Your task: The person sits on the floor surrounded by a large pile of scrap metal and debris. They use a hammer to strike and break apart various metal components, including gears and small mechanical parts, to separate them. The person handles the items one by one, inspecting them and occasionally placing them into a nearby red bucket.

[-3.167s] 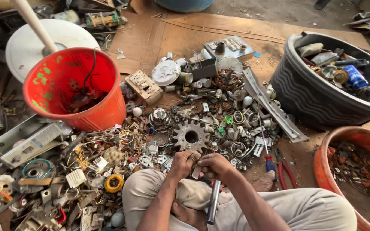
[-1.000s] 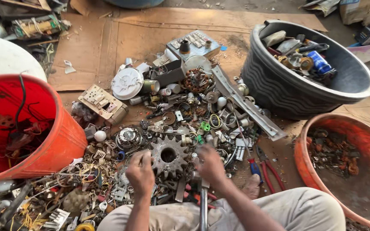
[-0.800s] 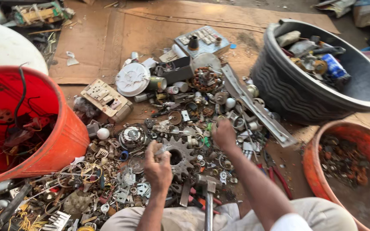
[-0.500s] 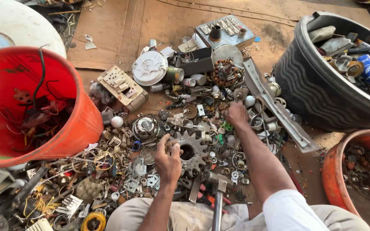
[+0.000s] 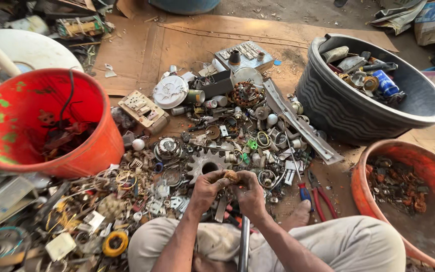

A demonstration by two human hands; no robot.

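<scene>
Together, left hand (image 5: 206, 187) and right hand (image 5: 249, 189) pinch brown scrap (image 5: 231, 176) (rusty) — above gear (image 5: 206, 163)

lighting was even, soft daylight, bright throughout, with no single hard source evident. shadows were faint and short: a soft one lay under the orange bucket (image 5: 51, 123) and another inside the black tub (image 5: 373, 95) along its near wall. no blown-out glare was noted; the white round lid (image 5: 23, 50) at upper left was the brightest area but kept its detail. small metal parts in the scrap pile (image 5: 217, 146) showed only mild glints. focus was sharp across the centre, including both hands, left hand (image 5: 206, 187) and right hand (image 5: 250, 191). wide-angle distortion bent the edges, stretching the red basin (image 5: 414, 196) and the corners. slight softness appeared at the lower left corner.
</scene>
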